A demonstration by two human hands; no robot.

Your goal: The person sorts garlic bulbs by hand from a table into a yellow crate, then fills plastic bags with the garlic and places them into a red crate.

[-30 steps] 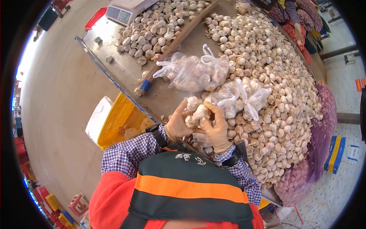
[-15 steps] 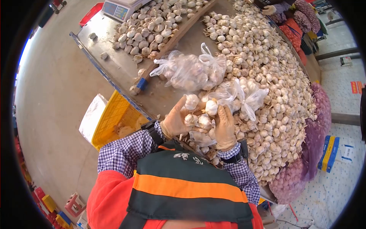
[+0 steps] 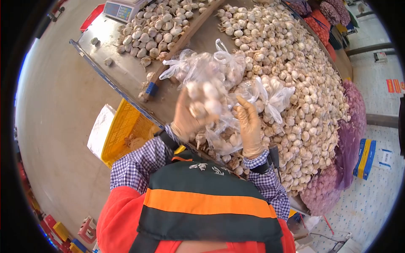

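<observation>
My left hand (image 3: 185,119), in a thin pale glove and smeared by motion, is closed around several white garlic bulbs (image 3: 205,99). These overlap a filled clear plastic bag of garlic (image 3: 211,69) lying behind them. My right hand (image 3: 250,130), gloved alike, is raised with its fingers partly bent and apart, and no bulb shows in it. Between my hands, a crumpled clear plastic bag (image 3: 222,137) lies close to my right fingertips, over loose bulbs. Beyond that hand sits a knotted bag of garlic (image 3: 270,99).
A large garlic heap (image 3: 303,114) covers the table's right side. A wooden bar (image 3: 192,36) separates it from a smaller garlic pile (image 3: 154,31). A digital scale (image 3: 121,10) stands at the far left. A yellow crate (image 3: 126,133) stands beside the near edge; purple mesh sacks (image 3: 352,122) are at right.
My left hand has swung up and left, now with the bulbs gathered in it. The bulb at my right fingertips has left that hand. The whole view has shifted slightly.
</observation>
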